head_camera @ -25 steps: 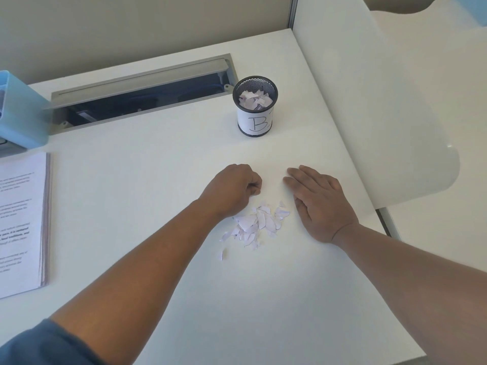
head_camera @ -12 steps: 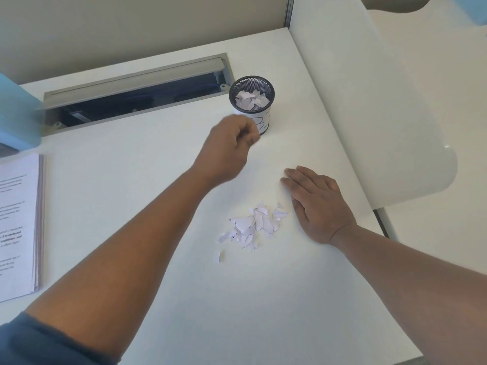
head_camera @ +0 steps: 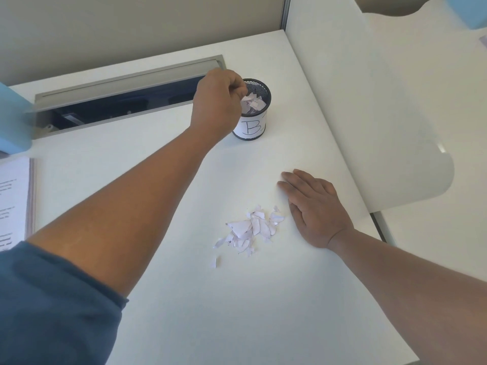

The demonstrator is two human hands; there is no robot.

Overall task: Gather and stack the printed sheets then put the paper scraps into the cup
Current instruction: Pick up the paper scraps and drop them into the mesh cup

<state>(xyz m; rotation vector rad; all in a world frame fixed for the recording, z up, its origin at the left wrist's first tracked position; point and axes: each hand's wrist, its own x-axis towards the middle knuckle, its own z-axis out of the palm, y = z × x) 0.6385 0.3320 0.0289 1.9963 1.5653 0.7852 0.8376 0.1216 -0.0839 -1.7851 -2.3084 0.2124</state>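
Observation:
A black mesh cup (head_camera: 250,127) with a white label marked "B" stands at the back of the white desk, with paper scraps inside. My left hand (head_camera: 218,104) hovers at the cup's left rim, its fingers pinched on a few paper scraps over the opening. A loose pile of torn paper scraps (head_camera: 250,227) lies in the middle of the desk. One stray piece (head_camera: 216,263) sits below and to the left of the pile. My right hand (head_camera: 316,206) rests flat on the desk just right of it, fingers spread. The stack of printed sheets (head_camera: 13,201) lies at the left edge.
A long grey cable slot (head_camera: 118,101) is sunk into the desk behind and to the left of the cup. A blue object (head_camera: 13,119) stands at far left. A white divider panel (head_camera: 369,114) rises along the right side, with another desk beyond it.
My left hand closed on scraps at the pile, lifted, and travelled back to the cup's rim. My right hand stayed flat beside the pile.

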